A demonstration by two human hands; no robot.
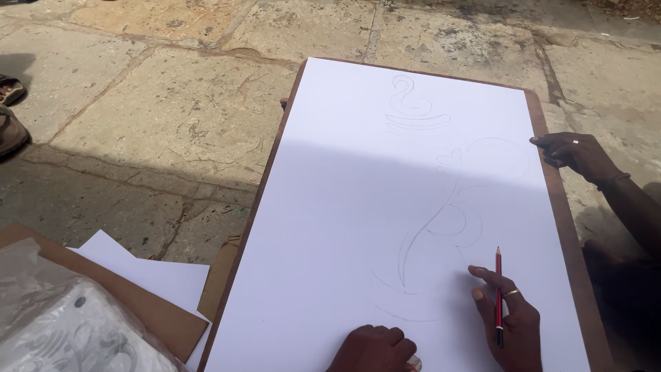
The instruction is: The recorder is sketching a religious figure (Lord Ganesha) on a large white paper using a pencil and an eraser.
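Observation:
A large white sheet (358, 227) lies on a brown drawing board (561, 227) set on stone paving. Faint pencil curves (447, 213) run across its right half, and a small swirl (413, 110) is sketched near the top. My right hand (513, 324) rests on the lower part of the sheet, fingers loosely closed around a red pencil (498, 275) whose tip points away from me. My left hand (375, 348) is a fist on the bottom edge of the paper, with a small pale eraser (414, 362) showing at its side.
Another person's hand (575, 155), wearing a ring and a bracelet, holds the board's right edge. Loose white sheets (155, 275), brown cardboard (148, 310) and a plastic-wrapped pack (62, 324) lie at lower left. A sandalled foot (10, 110) is at the far left.

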